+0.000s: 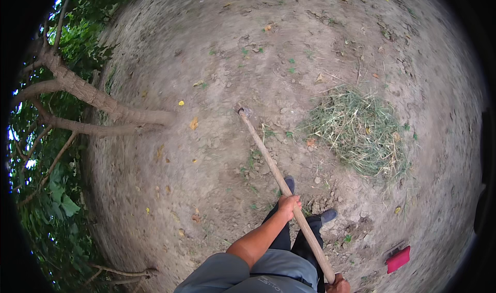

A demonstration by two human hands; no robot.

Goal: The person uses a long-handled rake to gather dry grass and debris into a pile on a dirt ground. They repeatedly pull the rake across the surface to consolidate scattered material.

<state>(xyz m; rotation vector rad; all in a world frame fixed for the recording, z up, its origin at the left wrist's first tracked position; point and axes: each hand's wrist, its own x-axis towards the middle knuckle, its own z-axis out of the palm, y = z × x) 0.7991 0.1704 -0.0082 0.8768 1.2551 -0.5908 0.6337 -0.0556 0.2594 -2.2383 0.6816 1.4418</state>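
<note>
A long wooden handle (271,163) slants across the body, with a metal head (244,111) at its far end touching or just above the soil; the head is blurred, likely a hoe's. My left hand (288,206) grips the handle around its middle, near my thighs. Around the handle's near end, at the bottom of the view, my right hand (338,284) is closed. A heap of cut grass (360,132) lies on the ground to the right of the metal head.
Tree trunks (139,117) rise on the left among leafy branches (69,206). My dark shoes (328,215) stand on bare, cracked soil with clods and small weeds. At the lower right lies a pink-red object (398,259) beside a flat greyish piece. Fallen leaves (194,123) are scattered about.
</note>
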